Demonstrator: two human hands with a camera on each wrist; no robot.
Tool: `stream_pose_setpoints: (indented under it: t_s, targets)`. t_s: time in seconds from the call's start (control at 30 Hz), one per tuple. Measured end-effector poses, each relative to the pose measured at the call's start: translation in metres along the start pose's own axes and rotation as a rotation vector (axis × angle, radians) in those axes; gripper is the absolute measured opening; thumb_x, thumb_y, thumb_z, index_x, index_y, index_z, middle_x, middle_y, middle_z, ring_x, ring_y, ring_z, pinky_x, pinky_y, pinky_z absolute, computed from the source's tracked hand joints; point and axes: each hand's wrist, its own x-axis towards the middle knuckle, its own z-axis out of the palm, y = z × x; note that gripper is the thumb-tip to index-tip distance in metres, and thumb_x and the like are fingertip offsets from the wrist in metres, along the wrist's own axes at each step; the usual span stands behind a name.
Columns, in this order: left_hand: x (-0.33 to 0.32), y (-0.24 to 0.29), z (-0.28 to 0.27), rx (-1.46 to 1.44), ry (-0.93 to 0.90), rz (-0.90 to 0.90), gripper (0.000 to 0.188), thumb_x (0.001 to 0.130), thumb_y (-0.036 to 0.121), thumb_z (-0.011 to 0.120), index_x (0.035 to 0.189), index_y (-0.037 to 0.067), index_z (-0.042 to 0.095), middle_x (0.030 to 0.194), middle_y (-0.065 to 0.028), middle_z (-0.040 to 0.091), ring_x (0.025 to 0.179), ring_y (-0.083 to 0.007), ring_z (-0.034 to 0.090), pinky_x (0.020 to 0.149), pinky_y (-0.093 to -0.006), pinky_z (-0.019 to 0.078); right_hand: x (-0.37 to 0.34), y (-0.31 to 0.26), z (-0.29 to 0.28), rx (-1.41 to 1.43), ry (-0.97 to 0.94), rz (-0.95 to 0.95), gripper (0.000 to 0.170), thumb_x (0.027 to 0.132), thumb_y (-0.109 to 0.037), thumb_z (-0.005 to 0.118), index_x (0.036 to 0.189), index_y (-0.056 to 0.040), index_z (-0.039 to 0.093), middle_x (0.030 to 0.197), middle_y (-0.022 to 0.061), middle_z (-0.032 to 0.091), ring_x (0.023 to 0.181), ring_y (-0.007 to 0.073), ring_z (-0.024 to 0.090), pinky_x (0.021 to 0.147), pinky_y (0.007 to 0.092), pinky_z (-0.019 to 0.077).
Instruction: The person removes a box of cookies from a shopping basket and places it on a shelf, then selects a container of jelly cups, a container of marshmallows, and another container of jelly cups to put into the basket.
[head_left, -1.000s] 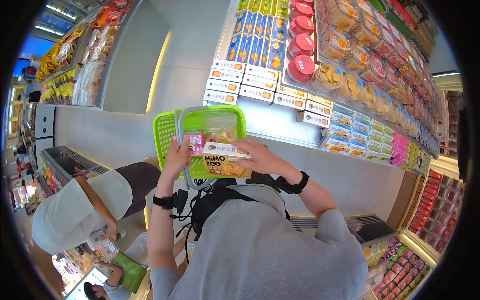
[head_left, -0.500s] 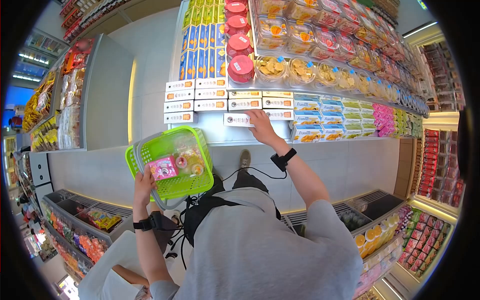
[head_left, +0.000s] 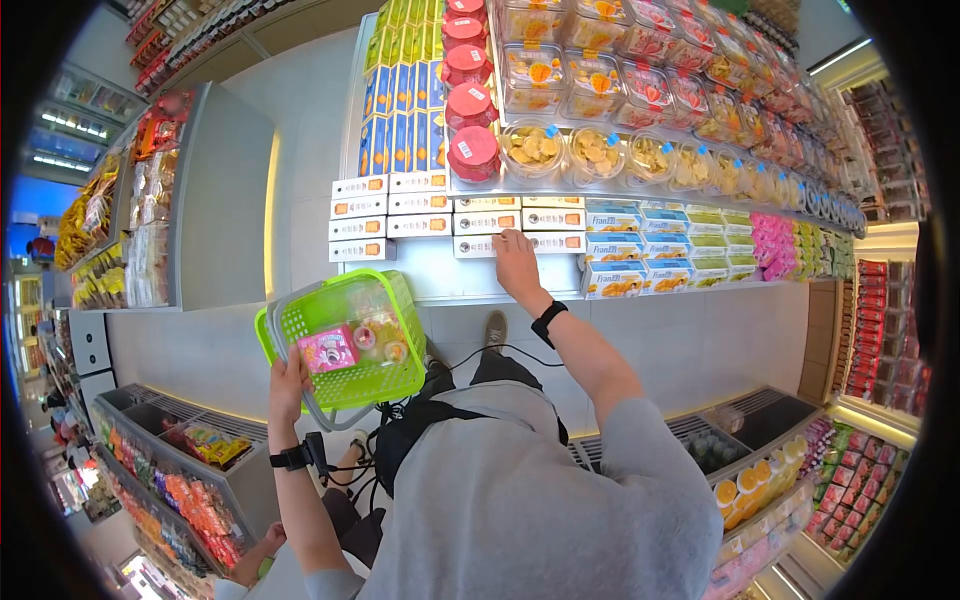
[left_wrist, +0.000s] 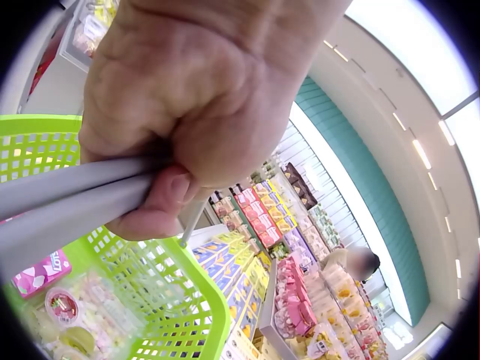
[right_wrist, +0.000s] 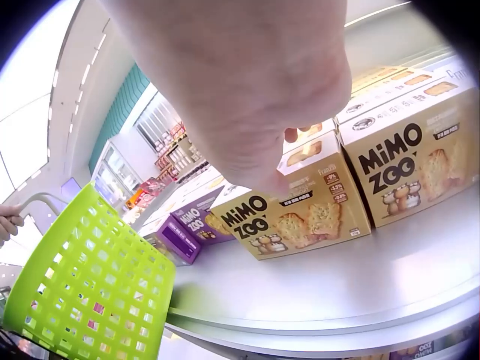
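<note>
My left hand [head_left: 290,379] grips the folded grey handles [left_wrist: 82,199] of a green basket [head_left: 410,305], fingers curled round them. A pink box [head_left: 328,350], a clear tub of pale sweets [left_wrist: 97,307] and two small round-lidded cups sit in it. My right hand [head_left: 520,265] is on the right end of a MIMO ZOO biscuit box [right_wrist: 322,217] on the shelf. Its thumb lies against the front face and its fingertips bend over the top. The palm hides part of the box in the right wrist view.
Another MIMO ZOO box [right_wrist: 416,169] stands right beside it, and purple boxes [right_wrist: 199,221] to the left. Blue-and-white Franzzi boxes [head_left: 615,280] and clear tubs of biscuits [head_left: 532,150] fill the display. A low bin unit [head_left: 200,440] stands behind at left. The basket hangs by the shelf's front edge.
A second ago my right hand held a MIMO ZOO box over the basket. It then moved that box to the shelf and slid it back into line with the row. My left hand kept the basket.
</note>
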Motion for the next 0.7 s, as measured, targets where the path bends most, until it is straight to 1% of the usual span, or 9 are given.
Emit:
stream_pose_setpoints:
  t_s: [0.07, 0.13, 0.2, 0.3, 0.33, 0.43, 0.53, 0.6, 0.7]
  targets:
    - [0.002, -0.005, -0.003, -0.002, -0.003, 0.009, 0.031, 0.103, 0.035, 0.045, 0.082, 0.012, 0.046, 0.058, 0.0074, 0.036, 0.048, -0.004, 0.034, 0.045, -0.0232, 0.0351, 0.001, -0.008, 0.0, -0.004, 0.009, -0.027, 0.03, 0.076, 0.003, 0.055, 0.106, 0.0003, 0.058, 0.112, 0.0163, 0.054, 0.111, 0.0325, 0.05, 0.094, 0.0419, 0.0406]
    - [0.004, -0.005, -0.001, -0.006, -0.004, 0.014, 0.031, 0.103, 0.035, 0.046, 0.082, 0.011, 0.046, 0.058, 0.0075, 0.036, 0.048, -0.004, 0.035, 0.045, -0.0231, 0.0351, 0.001, -0.012, 0.005, 0.005, -0.107, -0.079, 0.027, 0.075, 0.002, 0.055, 0.103, -0.0002, 0.058, 0.112, 0.0173, 0.054, 0.112, 0.0323, 0.05, 0.094, 0.0414, 0.0406]
    - [0.003, -0.004, -0.002, -0.042, 0.004, -0.011, 0.032, 0.102, 0.036, 0.046, 0.081, 0.012, 0.045, 0.058, 0.0073, 0.036, 0.048, -0.004, 0.035, 0.045, -0.0235, 0.0353, 0.007, -0.013, 0.01, 0.005, -0.075, -0.114, 0.03, 0.074, 0.002, 0.058, 0.104, -0.0002, 0.059, 0.11, 0.0157, 0.054, 0.108, 0.0318, 0.051, 0.091, 0.0412, 0.0424]
    - [0.004, -0.007, -0.005, -0.019, 0.01, -0.008, 0.033, 0.102, 0.036, 0.047, 0.079, 0.013, 0.043, 0.058, 0.0073, 0.036, 0.048, -0.0041, 0.035, 0.045, -0.0235, 0.0352, 0.01, -0.019, 0.017, -0.037, -0.214, 0.021, 0.029, 0.073, 0.002, 0.059, 0.102, -0.0006, 0.06, 0.109, 0.0149, 0.053, 0.104, 0.0304, 0.051, 0.087, 0.0389, 0.0425]
    - [0.004, -0.008, -0.007, -0.024, 0.037, -0.018, 0.033, 0.102, 0.036, 0.047, 0.079, 0.013, 0.043, 0.058, 0.0073, 0.036, 0.048, -0.0041, 0.035, 0.045, -0.0235, 0.0352, 0.013, -0.031, 0.011, -0.003, -0.069, -0.012, 0.022, 0.074, 0.001, 0.06, 0.096, -0.0014, 0.06, 0.106, 0.0149, 0.053, 0.1, 0.0314, 0.05, 0.084, 0.0411, 0.0414]
    - [0.005, -0.007, -0.006, -0.018, 0.004, -0.007, 0.034, 0.102, 0.036, 0.047, 0.077, 0.014, 0.042, 0.059, 0.0072, 0.036, 0.048, -0.0045, 0.035, 0.046, -0.0237, 0.035, 0.024, -0.078, -0.02, 0.183, -0.039, -0.068, 0.023, 0.075, -0.003, 0.064, 0.099, -0.0012, 0.06, 0.106, 0.0137, 0.055, 0.099, 0.031, 0.053, 0.084, 0.0413, 0.0442]
    - [0.005, -0.004, -0.006, -0.058, 0.001, -0.018, 0.034, 0.102, 0.035, 0.048, 0.077, 0.014, 0.043, 0.059, 0.0072, 0.037, 0.048, -0.0046, 0.034, 0.046, -0.0236, 0.0347, 0.027, -0.148, -0.047, 0.485, -0.022, -0.364, 0.023, 0.078, -0.006, 0.066, 0.099, -0.0014, 0.059, 0.102, 0.0119, 0.058, 0.091, 0.0293, 0.059, 0.077, 0.0381, 0.0498]
    - [0.004, -0.005, -0.005, -0.026, -0.003, 0.003, 0.033, 0.102, 0.035, 0.048, 0.077, 0.013, 0.044, 0.059, 0.0071, 0.037, 0.048, -0.0045, 0.034, 0.046, -0.0236, 0.0348, 0.023, -0.186, -0.047, 0.528, -0.218, -0.483, 0.029, 0.08, -0.009, 0.065, 0.107, 0.0007, 0.058, 0.11, 0.0153, 0.058, 0.103, 0.0314, 0.058, 0.084, 0.039, 0.0509]
    - [0.003, -0.004, -0.005, -0.055, 0.002, 0.011, 0.033, 0.102, 0.035, 0.049, 0.078, 0.013, 0.045, 0.058, 0.0069, 0.037, 0.047, -0.0046, 0.035, 0.045, -0.0238, 0.035, 0.013, -0.222, -0.004, 0.375, -0.278, -0.461, 0.033, 0.082, -0.008, 0.06, 0.111, 0.0062, 0.055, 0.12, 0.0212, 0.053, 0.111, 0.0337, 0.055, 0.088, 0.0405, 0.0509]
